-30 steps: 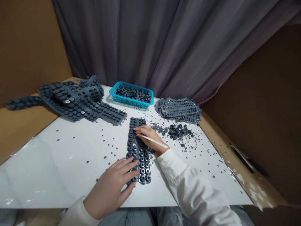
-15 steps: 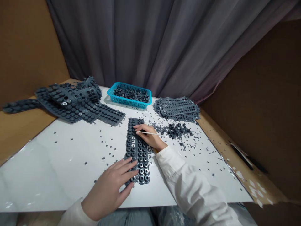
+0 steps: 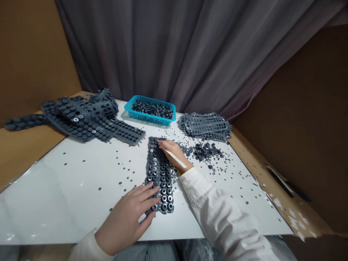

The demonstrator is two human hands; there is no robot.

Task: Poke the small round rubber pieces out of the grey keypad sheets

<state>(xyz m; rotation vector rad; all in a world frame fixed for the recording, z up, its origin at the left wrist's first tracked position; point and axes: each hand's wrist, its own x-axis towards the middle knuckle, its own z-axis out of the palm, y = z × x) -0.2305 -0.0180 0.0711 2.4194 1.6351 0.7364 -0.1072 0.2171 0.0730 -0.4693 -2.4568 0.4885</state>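
A dark grey rubber sheet of round moulded parts [image 3: 163,178] lies lengthwise in front of me, its raised rings in rows. My left hand [image 3: 130,204] rests flat with fingers apart over the near left end of this sheet, holding it down and covering some rings. Over its far end, my right hand [image 3: 172,151] pinches a slim white stick-like tool [image 3: 176,158]; the tool's working tip is hidden by the fingers. A few rings on the left rows show pale centres. Tiny dark discs lie scattered on the white table [image 3: 67,210] around the sheet.
Behind the sheet stands a blue plastic basket [image 3: 150,119] of small dark parts. More moulded sheets [image 3: 89,119] are heaped at the left. Perforated sheets [image 3: 205,125] are stacked at the right, with a pile of dark bits [image 3: 206,151] before them. A grey curtain [image 3: 163,47] hangs behind.
My right hand has shifted slightly toward the far end of the sheet, and the white tool has swung to slope down toward my wrist. My left hand stays in place.
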